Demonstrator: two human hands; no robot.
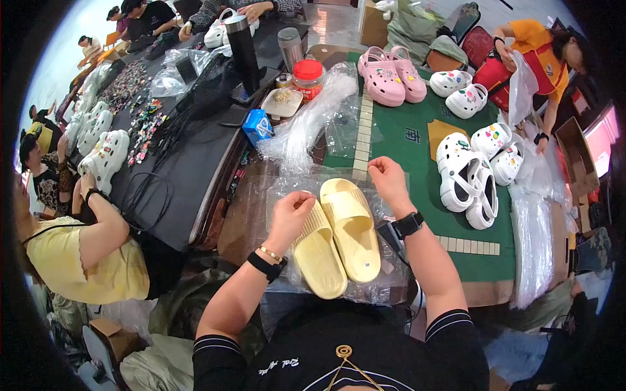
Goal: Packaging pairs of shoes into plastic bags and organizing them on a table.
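Centrally, a pair of pale yellow slide sandals lies soles down on clear plastic on the tabletop, at the edge nearest the wearer. With twelve o'clock pointing straight away from the wearer, both slides run from eleven to five, strapped toe ends outward and heels toward the body, the two set side by side.

The left hand is the nearer one. From it the pair lies toward four o'clock, and its fingertips overlap the ribbed strap of the left-side slide in this view; whether they actually touch it, I cannot tell. Its fingers are curled with the tips drawn together, and I cannot tell whether anything thin is pinched between them.

The right hand hangs a little farther off, apart from the right-side slide, with the pair toward half past seven from it. Its fingers are also bent inward, thumb close to the index finger; again, I cannot tell whether they grip anything.

Around that hand, a row of pale tiles stretches away at eleven o'clock, the pink clogs sit at twelve, and decorated white clogs stand at three. From the left hand, a heap of clear plastic bags lies at twelve, and a blue box at eleven.
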